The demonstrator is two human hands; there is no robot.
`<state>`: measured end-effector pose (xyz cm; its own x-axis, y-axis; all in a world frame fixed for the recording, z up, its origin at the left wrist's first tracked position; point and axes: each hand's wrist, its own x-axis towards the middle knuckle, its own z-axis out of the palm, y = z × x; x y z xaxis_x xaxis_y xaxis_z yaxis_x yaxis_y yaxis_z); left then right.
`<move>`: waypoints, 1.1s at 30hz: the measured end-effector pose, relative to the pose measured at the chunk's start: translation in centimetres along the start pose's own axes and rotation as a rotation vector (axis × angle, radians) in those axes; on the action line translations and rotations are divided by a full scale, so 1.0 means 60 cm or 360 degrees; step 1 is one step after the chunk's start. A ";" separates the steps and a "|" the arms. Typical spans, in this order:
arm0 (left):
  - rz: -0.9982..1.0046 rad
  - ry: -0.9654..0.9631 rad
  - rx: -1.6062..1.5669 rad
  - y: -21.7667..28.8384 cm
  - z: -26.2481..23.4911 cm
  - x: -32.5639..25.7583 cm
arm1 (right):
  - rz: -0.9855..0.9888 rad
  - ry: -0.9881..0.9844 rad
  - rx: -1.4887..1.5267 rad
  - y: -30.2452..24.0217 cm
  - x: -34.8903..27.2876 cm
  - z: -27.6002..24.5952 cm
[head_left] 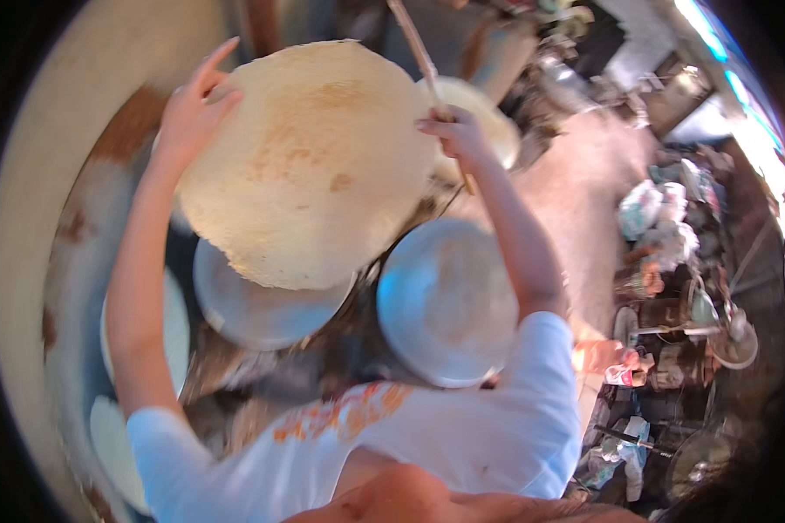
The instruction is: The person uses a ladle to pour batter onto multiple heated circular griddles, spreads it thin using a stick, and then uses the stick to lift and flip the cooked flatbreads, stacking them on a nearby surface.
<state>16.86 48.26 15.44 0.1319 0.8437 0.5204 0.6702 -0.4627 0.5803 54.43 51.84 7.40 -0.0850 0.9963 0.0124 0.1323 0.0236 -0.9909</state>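
Observation:
A large, thin, round flatbread [296, 183] with light brown patches fills the upper middle, overlapping a metal pan [253, 318] below it. Beside its upper left edge is my left hand [199, 113], fingers stretched and apart, thumb near the bread's rim. Whether the hand bears any of its weight cannot be told. My right hand [459, 138] is closed round a slender wooden stick [417, 48], which slants up past the bread's right edge. Another pale round piece [480, 113], partly hidden, lies behind my right hand.
A second round metal pan [445, 301] sits below my right forearm. Pale discs [113, 444] lie at the lower left near a curved, rust-stained wall [26, 209]. Plastic bags [663, 218], a bottle [624, 375] and clutter line the right side, beyond a brown floor strip [584, 192].

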 end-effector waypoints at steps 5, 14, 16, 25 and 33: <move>0.0637 0.0409 0.0160 0.130 0.181 0.106 | -0.0380 0.0339 0.0025 -0.066 0.043 -0.233; 0.0947 0.0295 0.0481 -0.043 0.624 0.120 | -0.0031 0.0936 0.0273 0.322 0.156 -0.404; 0.0824 0.0185 0.0500 -0.056 0.645 0.072 | 0.0051 0.0930 0.0027 0.407 0.155 -0.421; 0.0547 0.0020 0.0562 -0.064 0.392 -0.197 | -0.0042 0.0944 -0.0163 0.476 0.200 -0.401; -0.1071 0.0151 0.0680 0.109 0.149 -0.747 | -0.0108 0.0077 0.0166 0.314 -0.063 0.015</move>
<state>21.88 9.83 -9.69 -0.4495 0.8691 0.2062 0.8081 0.2973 0.5086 56.37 48.42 -11.45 -0.0424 0.9956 0.0839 0.0242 0.0850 -0.9961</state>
